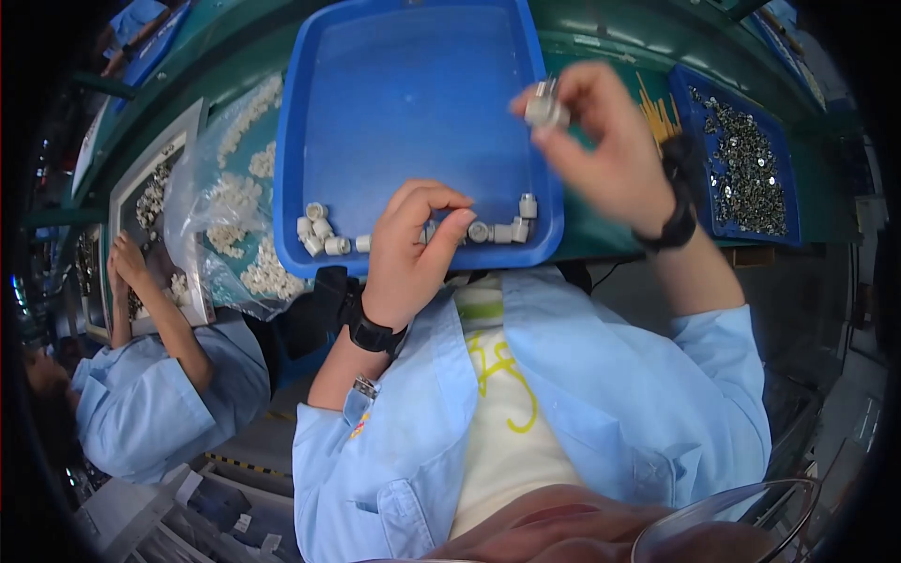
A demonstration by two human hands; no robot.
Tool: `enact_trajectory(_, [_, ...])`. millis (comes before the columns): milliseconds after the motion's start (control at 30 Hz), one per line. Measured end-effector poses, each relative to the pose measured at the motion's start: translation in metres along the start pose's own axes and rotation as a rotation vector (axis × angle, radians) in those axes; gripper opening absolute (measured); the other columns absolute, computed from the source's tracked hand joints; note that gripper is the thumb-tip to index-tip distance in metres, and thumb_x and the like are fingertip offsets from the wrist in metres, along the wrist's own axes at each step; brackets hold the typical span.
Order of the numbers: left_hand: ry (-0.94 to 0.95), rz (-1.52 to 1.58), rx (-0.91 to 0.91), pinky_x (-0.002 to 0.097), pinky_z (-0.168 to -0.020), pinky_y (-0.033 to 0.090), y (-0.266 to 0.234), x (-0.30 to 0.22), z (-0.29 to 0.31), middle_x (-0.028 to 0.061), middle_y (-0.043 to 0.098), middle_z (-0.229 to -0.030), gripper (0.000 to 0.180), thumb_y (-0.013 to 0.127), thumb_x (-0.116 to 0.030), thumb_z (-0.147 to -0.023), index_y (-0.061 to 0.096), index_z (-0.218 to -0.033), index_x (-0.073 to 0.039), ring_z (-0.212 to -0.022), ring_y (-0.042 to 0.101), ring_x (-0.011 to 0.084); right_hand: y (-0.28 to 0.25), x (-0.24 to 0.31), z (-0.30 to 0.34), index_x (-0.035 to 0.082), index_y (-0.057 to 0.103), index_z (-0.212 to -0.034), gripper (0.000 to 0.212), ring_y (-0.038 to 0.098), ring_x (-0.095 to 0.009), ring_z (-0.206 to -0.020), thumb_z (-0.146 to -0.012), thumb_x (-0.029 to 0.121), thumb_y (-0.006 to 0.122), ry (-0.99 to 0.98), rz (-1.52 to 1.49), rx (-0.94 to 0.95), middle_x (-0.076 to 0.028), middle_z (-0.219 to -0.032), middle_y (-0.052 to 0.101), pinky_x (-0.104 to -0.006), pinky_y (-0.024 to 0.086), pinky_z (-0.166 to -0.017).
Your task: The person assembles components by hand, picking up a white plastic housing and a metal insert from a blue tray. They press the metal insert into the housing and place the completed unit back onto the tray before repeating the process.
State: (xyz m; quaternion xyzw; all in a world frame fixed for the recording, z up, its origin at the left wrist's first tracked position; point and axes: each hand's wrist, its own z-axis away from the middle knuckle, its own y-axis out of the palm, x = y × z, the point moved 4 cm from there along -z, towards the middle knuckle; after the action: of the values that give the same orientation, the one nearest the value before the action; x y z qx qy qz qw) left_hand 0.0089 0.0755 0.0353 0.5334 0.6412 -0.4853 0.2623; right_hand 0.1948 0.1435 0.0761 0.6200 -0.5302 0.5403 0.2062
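White pieces point(230, 197) lie left of a blue tray point(413, 113); the left hand point(413, 239) curls over its near side, its hold impossible to tell; a pale fitting point(545, 110) by the right rim is pinched in the right hand point(610, 145).

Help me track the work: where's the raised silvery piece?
In the head view, the silvery piece is in the right grip, seen over the right rim of the large blue tray.

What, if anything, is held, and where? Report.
The right hand holds a small whitish cylindrical part by its body. Whether the left hand holds anything cannot be told.
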Motion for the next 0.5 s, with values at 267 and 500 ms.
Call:
enact_trajectory(267, [-0.025, -0.34, 0.055, 0.036, -0.071, 0.043, -0.006, 0.029, -0.001, 0.0123, 0.057, -0.086, 0.015, 0.062, -0.01, -0.077, 0.058, -0.089, -0.002, -0.08, 0.054, 0.0303, -0.137, -0.138, -0.184, 0.002, 0.044, -0.115, 0.035, 0.056, -0.011, -0.087, -0.085, 0.015, 0.056, 0.298, 0.278, -0.198, -0.009, -0.1, 0.058, -0.0237, 0.045, -0.077])
enact_trajectory(500, [-0.135, -0.317, 0.153, 0.0359, -0.069, 0.044, -0.004, 0.03, -0.005, 0.0112, 0.057, -0.085, 0.017, 0.062, -0.013, -0.078, 0.058, -0.09, -0.002, -0.078, 0.055, 0.0293, -0.187, -0.269, -0.253, -0.001, 0.054, -0.105, 0.036, 0.061, -0.022, -0.086, -0.081, 0.025, 0.06, 0.481, 0.061, -0.443, -0.014, -0.099, 0.061, -0.0319, 0.048, -0.074])
